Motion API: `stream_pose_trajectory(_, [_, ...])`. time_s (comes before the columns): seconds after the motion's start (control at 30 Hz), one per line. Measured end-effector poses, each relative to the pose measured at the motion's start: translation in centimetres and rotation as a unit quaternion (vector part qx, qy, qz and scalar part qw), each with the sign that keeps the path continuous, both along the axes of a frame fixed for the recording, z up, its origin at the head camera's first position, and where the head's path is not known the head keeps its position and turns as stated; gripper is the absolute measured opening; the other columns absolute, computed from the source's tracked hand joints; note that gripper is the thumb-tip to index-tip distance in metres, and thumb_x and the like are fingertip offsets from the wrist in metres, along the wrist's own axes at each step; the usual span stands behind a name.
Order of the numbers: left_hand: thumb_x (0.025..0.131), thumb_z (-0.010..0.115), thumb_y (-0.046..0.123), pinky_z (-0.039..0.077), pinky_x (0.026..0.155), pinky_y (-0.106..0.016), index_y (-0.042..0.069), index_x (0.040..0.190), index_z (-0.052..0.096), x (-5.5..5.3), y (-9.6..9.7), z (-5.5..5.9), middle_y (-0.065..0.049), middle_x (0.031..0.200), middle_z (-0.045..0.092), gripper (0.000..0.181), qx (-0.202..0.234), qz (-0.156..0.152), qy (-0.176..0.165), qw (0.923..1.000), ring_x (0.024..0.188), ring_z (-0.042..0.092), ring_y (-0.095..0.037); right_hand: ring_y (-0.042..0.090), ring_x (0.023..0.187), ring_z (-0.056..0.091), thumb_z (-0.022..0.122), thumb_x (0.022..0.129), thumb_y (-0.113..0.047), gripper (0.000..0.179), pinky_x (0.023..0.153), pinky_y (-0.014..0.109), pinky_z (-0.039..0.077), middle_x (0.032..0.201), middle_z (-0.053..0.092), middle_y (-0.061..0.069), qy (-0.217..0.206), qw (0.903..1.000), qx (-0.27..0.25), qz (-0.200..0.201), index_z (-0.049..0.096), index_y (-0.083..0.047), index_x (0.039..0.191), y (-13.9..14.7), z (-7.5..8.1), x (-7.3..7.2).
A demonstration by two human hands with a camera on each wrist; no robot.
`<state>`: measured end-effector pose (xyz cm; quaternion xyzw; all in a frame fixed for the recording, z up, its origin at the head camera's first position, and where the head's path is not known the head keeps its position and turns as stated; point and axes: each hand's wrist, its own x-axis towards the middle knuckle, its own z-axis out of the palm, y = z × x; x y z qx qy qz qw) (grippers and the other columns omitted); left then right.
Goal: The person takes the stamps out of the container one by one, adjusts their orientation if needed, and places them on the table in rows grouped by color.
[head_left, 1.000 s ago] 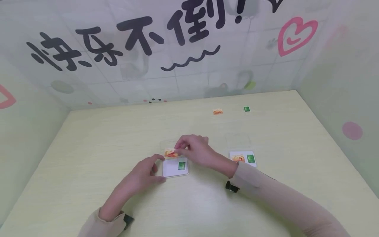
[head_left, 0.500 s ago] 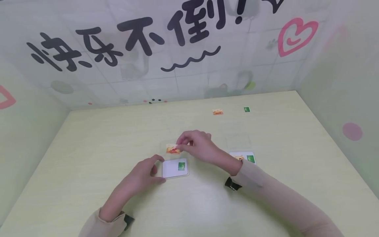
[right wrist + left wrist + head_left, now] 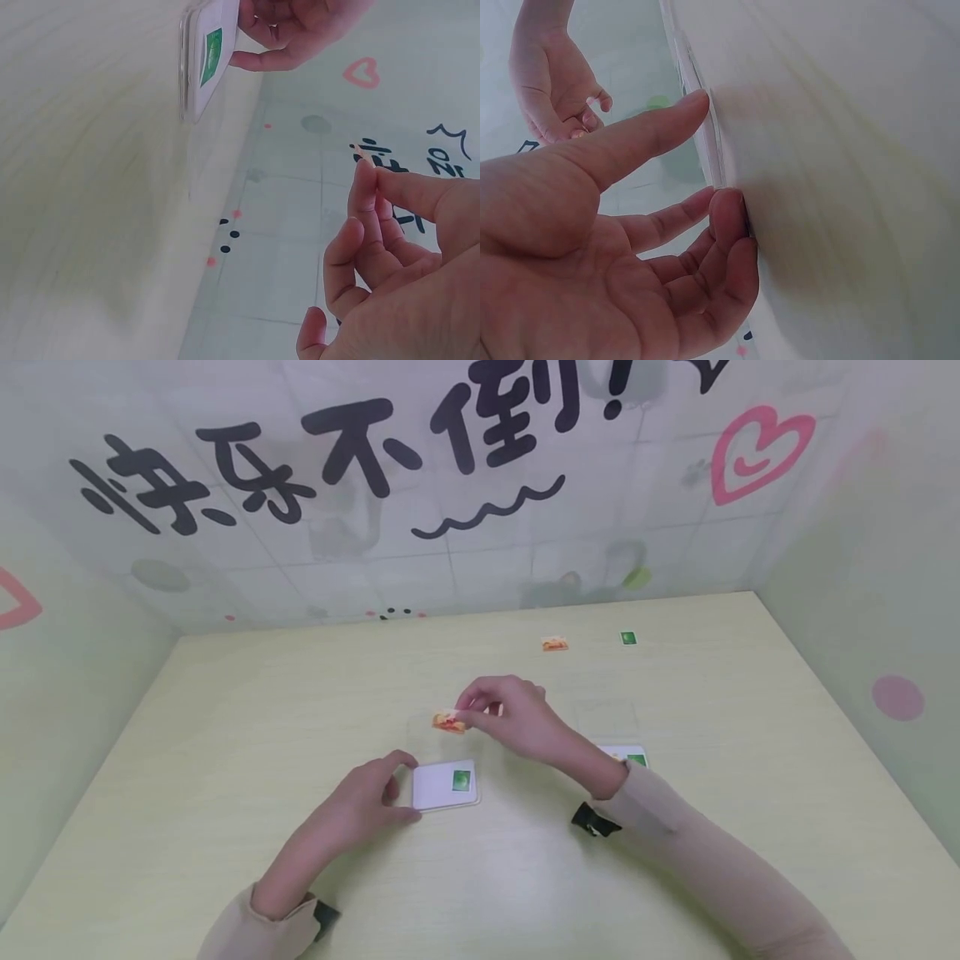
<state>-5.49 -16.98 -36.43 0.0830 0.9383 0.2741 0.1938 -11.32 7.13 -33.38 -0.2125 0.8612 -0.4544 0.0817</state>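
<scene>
My right hand [image 3: 517,718] pinches an orange-and-cream stamp [image 3: 447,722] by its right edge, between thumb and index finger, raised behind the white case. In the right wrist view that stamp [image 3: 361,152] appears nearly edge-on at the fingertips. A flat white rounded case [image 3: 433,787] lies on the table with a green stamp [image 3: 461,781] on its right side. My left hand [image 3: 367,797] holds this case at its left end, thumb at the near corner and index finger at the far corner. A faint clear lid [image 3: 420,739] lies open behind the case.
A second white case [image 3: 622,750] with a green stamp [image 3: 636,760] lies to the right, partly covered by my right forearm; its clear lid [image 3: 606,717] lies behind it. Farther back are another orange stamp [image 3: 555,644] and green stamp [image 3: 628,638]. Printed walls enclose the table.
My right hand has lifted the orange stamp up and back to the right, away from the case's far edge. The left hand has stayed at the case.
</scene>
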Motion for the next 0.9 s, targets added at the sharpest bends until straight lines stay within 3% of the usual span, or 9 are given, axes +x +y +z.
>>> stream_pose_trajectory(0.27, [0.084, 0.09, 0.011, 0.042, 0.071, -0.034, 0.004, 0.135, 0.059, 0.04, -0.08, 0.09, -0.005, 0.087, 0.056, 0.06, 0.009, -0.008, 0.006, 0.9999, 0.08, 0.049, -0.019, 0.016, 0.087, 0.06, 0.073, 0.1, -0.016, 0.006, 0.099, 0.053, 0.032, 0.093, 0.077, -0.002, 0.0, 0.9999, -0.015, 0.007, 0.075, -0.011, 0.103, 0.37, -0.05, -0.18])
stream_pose_trajectory(0.53, [0.083, 0.09, 0.01, 0.042, 0.071, -0.034, 0.004, 0.135, 0.059, 0.11, -0.15, 0.07, -0.005, 0.086, 0.056, 0.06, 0.01, -0.006, 0.007, 0.9999, 0.079, 0.049, -0.019, 0.019, 0.097, 0.064, 0.07, 0.103, -0.015, 0.004, 0.1, 0.055, 0.041, 0.101, 0.074, 0.002, 0.003, 0.9993, -0.031, 0.02, 0.071, -0.011, 0.103, 0.61, -0.39, -0.52])
stream_pose_trajectory(0.7, [0.083, 0.09, 0.01, 0.042, 0.071, -0.034, 0.004, 0.136, 0.059, 0.16, -0.16, 0.06, -0.005, 0.086, 0.055, 0.061, 0.011, -0.005, 0.007, 0.9999, 0.078, 0.049, -0.019, 0.021, 0.098, 0.068, 0.068, 0.104, -0.015, 0.003, 0.105, 0.062, 0.033, 0.107, 0.076, 0.003, 0.002, 0.9993, -0.035, 0.014, 0.068, -0.012, 0.105, 0.75, -0.35, -0.55])
stream_pose_trajectory(0.9, [0.084, 0.089, 0.01, 0.042, 0.071, -0.034, 0.004, 0.135, 0.059, 0.21, -0.12, 0.17, -0.005, 0.086, 0.055, 0.06, 0.011, -0.004, 0.007, 0.9999, 0.079, 0.049, -0.019, 0.034, 0.101, 0.072, 0.067, 0.104, -0.014, 0.004, 0.107, 0.069, 0.023, 0.099, 0.078, 0.006, -0.004, 0.9993, -0.035, 0.007, 0.064, -0.012, 0.107, 0.8, -0.22, -0.73])
